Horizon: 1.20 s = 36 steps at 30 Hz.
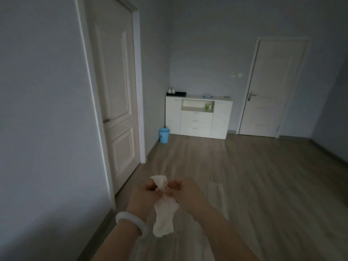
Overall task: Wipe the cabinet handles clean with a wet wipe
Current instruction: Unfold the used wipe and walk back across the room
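Hands come first: the left hand and the right hand both pinch a wet wipe, which hangs down between them. No wiping looks done yet. The wooden floor ahead is wide and open for walking. The white cabinet stands far off against the wall, a blue bin just beside it.

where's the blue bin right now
In the head view, the blue bin stands on the floor at the far wall, just left of the white cabinet.
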Each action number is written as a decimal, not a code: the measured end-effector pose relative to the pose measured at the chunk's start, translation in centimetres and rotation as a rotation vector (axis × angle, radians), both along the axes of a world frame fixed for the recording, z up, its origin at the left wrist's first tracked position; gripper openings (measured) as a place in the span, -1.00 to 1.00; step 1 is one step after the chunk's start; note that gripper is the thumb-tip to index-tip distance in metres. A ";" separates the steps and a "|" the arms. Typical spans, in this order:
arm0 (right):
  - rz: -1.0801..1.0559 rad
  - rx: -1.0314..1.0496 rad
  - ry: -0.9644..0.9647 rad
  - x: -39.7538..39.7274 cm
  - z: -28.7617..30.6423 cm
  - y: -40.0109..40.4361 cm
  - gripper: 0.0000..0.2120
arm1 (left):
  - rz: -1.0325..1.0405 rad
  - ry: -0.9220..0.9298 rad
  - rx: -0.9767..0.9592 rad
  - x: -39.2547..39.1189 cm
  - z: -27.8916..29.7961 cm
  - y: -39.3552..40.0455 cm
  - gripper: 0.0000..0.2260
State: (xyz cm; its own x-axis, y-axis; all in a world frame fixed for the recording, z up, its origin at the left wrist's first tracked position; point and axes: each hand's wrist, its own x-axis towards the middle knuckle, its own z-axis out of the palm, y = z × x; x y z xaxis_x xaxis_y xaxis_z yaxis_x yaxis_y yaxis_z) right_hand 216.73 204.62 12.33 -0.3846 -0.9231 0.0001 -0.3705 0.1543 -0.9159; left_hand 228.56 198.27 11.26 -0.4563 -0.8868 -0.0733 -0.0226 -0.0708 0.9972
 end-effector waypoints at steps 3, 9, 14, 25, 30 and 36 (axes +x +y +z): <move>-0.100 0.028 0.035 -5.6 0.9 -5.4 -0.87 | -0.059 -0.017 -0.025 -6.2 0.1 -6.9 -0.75; -0.252 -0.016 0.053 -16.7 1.9 -14.0 -0.79 | -0.144 -0.105 -0.177 -17.6 1.4 -16.1 -0.83; -0.285 -0.031 0.071 -26.6 1.1 -21.7 -0.79 | -0.190 -0.068 -0.154 -27.7 0.8 -23.7 -0.80; -0.238 -0.036 -0.079 -51.6 -0.3 -41.5 -0.88 | -0.120 -0.090 -0.104 -49.8 -0.9 -43.5 -0.81; -0.239 -0.028 -0.105 -57.5 -1.7 -50.4 -0.86 | -0.073 -0.093 -0.071 -54.9 -2.3 -51.9 -0.87; -0.294 -0.057 -0.168 -66.5 -4.3 -67.3 -0.92 | -0.010 -0.040 0.035 -62.7 -5.4 -67.9 -0.89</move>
